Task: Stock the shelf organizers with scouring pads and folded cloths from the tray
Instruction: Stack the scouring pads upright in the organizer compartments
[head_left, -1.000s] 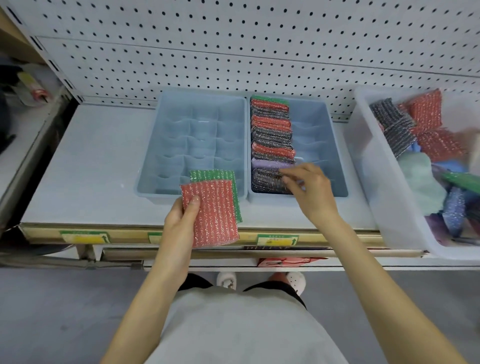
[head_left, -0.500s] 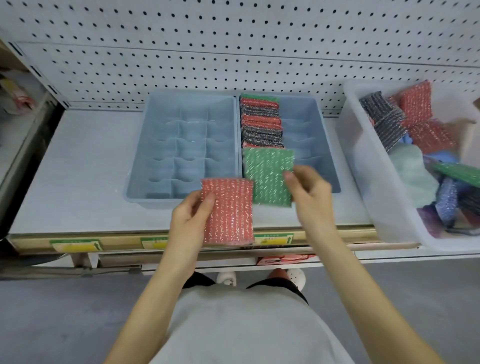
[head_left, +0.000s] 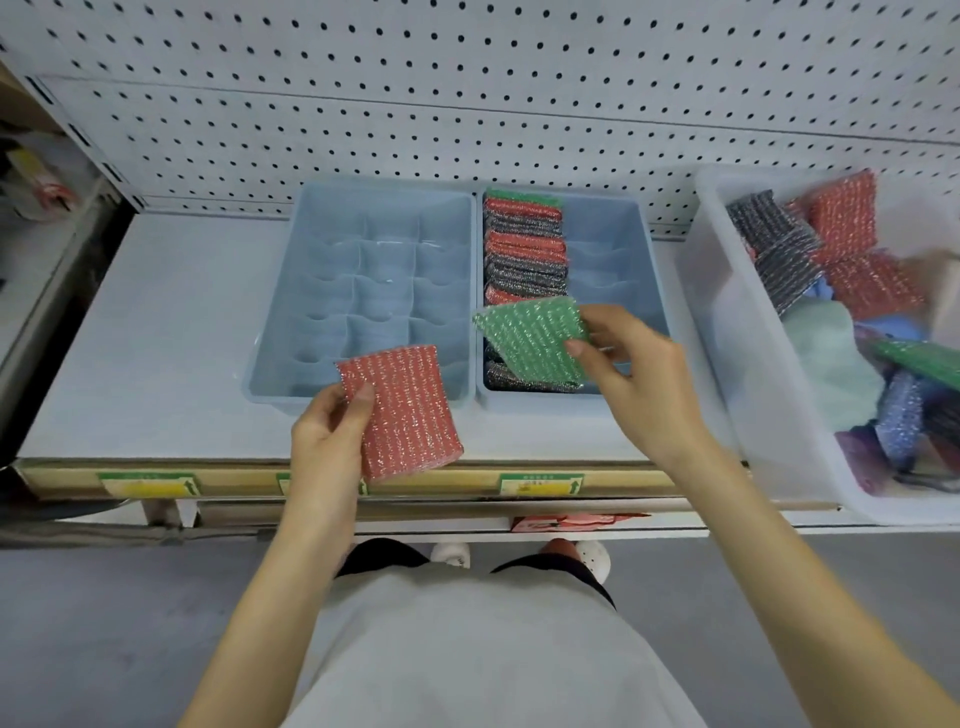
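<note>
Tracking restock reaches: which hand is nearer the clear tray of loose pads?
Right. The right hand, holding a green pad, is just left of the clear tray; the left hand, holding a red pad, is farther left, at the left organizer's front.

White pegboard (head_left: 467, 78) fills the top of the frame, rows of dark holes right across. Below it, a pale grey shelf (head_left: 156, 322) runs through the middle, its front lip carrying green-and-yellow price labels (head_left: 148, 483). Grey floor (head_left: 93, 634) along the bottom. Far upper left, a neighbouring bay (head_left: 36, 171) holds blurred clutter. The light is even and soft.
</note>
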